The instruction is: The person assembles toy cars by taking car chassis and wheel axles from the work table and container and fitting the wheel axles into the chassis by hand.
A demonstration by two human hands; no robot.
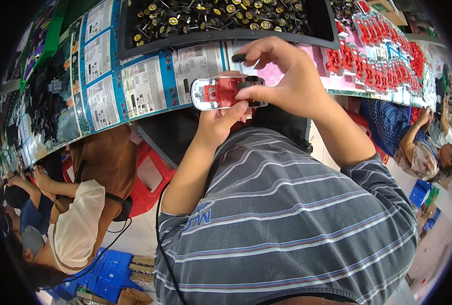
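Observation:
My left hand [219, 124] grips an upturned toy car [221, 93] with a red underside and a pale, shiny shell, its thumb along the near edge. Over the car's right end is my right hand [296, 76], thumb and forefinger curved toward each other. A black toy wheel [239, 58] sits at the forefinger's tip, and another black wheel [244, 85] shows by the thumb at the car. They look like one wheel pair, though the axle cannot be made out. One more dark wheel [253, 79] lies against the car's right end.
Beyond my hands stands a black tray [231, 34] heaped with black and yellow wheel sets. Rows of red toy car parts [370, 68] lie at the right. Printed sheets [147, 84] cover the tabletop. Black parts [58, 104] lie at left. Other people sit on both sides.

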